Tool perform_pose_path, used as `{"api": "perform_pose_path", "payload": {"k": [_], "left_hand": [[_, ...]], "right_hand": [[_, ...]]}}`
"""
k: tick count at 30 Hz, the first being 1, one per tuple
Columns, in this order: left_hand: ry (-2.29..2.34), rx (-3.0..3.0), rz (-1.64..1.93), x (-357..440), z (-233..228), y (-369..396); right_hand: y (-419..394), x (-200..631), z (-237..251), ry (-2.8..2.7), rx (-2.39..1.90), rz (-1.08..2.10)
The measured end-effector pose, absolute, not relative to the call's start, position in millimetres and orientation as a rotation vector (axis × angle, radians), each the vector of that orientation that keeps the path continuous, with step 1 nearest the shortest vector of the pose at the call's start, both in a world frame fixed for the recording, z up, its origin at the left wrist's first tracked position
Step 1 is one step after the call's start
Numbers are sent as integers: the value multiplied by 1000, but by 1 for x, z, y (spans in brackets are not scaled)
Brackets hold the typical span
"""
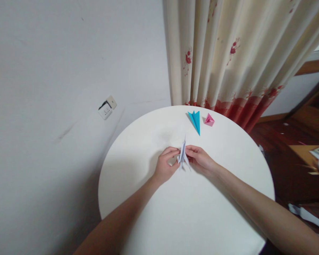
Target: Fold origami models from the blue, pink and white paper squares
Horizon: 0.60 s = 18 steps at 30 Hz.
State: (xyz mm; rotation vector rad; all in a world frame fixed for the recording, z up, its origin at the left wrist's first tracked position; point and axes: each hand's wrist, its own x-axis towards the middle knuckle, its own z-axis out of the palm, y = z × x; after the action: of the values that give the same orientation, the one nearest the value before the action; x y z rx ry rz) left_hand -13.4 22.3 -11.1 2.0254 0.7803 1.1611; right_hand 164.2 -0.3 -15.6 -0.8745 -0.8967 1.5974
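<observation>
Left grip [165,165], right grip [201,158] on folded paper [183,152], lengthwise, narrow tip forward

The folded paper [183,153] is white with a faint bluish cast, creased into several thin layers; it stands roughly upright, its long edges running from near to far; the far end narrows to a slender point, while the near end splits into separate tips that spread left and right; the left hand [165,165] pinches it from the left, the right hand [200,159] from the right; whether its near tips touch the tabletop [191,219] cannot be told.
</observation>
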Motion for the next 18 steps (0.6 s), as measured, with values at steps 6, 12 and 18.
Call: {"api": "perform_pose_path", "payload": {"k": [6, 12, 18], "left_hand": [[813, 2015, 1166, -17, -6, 24], [1017, 1971, 1320, -16, -7, 25], [1022, 2057, 1228, -16, -7, 19]], "right_hand": [[2, 171, -12, -1150, -929, 1381], [7, 182, -13, -1237, -921, 1284], [12, 186, -23, -1030, -820, 1312]]}}
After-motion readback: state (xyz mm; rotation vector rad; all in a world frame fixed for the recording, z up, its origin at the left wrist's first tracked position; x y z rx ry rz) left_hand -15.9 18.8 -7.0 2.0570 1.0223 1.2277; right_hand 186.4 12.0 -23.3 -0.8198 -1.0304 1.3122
